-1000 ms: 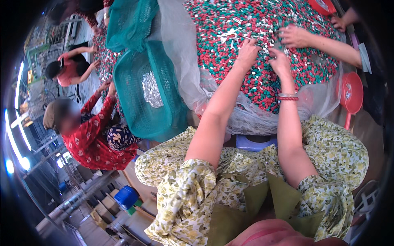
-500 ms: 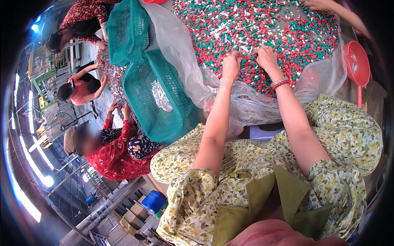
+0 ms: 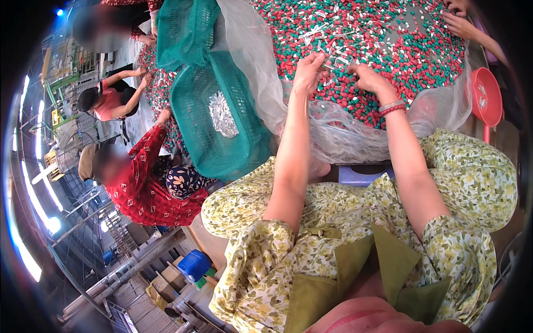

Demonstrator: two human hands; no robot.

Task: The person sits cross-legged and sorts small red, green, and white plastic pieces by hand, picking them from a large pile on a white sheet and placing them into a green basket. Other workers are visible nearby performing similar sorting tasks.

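A wide heap of small red, green and white pieces (image 3: pixel 366 36) lies in front of me, with thin white sticks (image 3: pixel 313 34) scattered on top. Over the heap's near side, my left hand (image 3: pixel 308 73) is closed in a pinch; a thin pale thing shows at its fingertips, too small to name. My right hand (image 3: pixel 373 80), a red beaded bracelet on its wrist, is just to the right. Its index finger reaches to the pieces and the thumb is apart from it; I see nothing held there.
Translucent sheeting (image 3: pixel 344 139) borders the heap. At left, a green mesh basket (image 3: pixel 186 105) holds a pile of white sticks. A red long-handled scoop (image 3: pixel 496 114) with a few sticks lies at right. Another person's hand (image 3: pixel 459 26) works at far right; several people sit at another heap, left.
My left hand has lifted slightly and shifted left, away from my right hand. My right thumb and index finger have parted. The view has shifted a little; a second hand shows at far right.
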